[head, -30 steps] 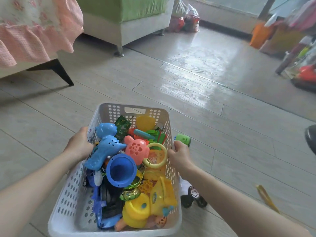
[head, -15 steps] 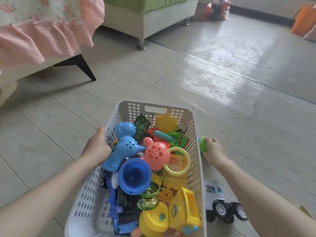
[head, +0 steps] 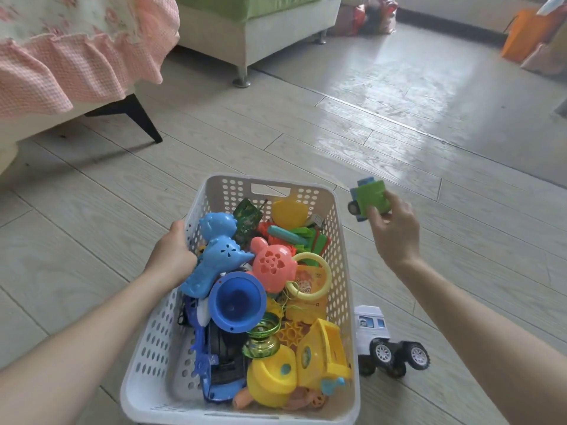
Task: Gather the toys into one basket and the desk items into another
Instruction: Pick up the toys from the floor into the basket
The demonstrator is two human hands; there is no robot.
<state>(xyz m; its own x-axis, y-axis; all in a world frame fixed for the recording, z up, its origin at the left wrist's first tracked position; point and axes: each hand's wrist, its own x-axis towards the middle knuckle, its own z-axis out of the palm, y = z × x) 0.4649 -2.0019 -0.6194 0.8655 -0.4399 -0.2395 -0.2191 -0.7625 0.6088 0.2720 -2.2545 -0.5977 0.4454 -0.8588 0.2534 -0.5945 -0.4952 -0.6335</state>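
A white perforated basket (head: 340,271) stands on the floor, filled with several plastic toys, among them a blue dinosaur (head: 219,253), a pink turtle (head: 271,266) and a blue funnel (head: 236,302). My left hand (head: 173,256) grips the basket's left rim. My right hand (head: 394,228) holds a small green toy truck (head: 369,199) in the air, to the right of the basket's far corner. A white toy truck with black wheels (head: 386,345) lies on the floor against the basket's right side.
A bed with a pink frilled cover (head: 61,62) and a black leg (head: 141,118) stands at the left. A green-cushioned sofa (head: 260,29) is behind. Bags (head: 368,13) and an orange bag (head: 521,35) line the far wall. Bare floorboards lie to the right.
My right hand has lifted the green toy truck off the floor beside the basket and raised it to the right. My left hand stays on the rim.
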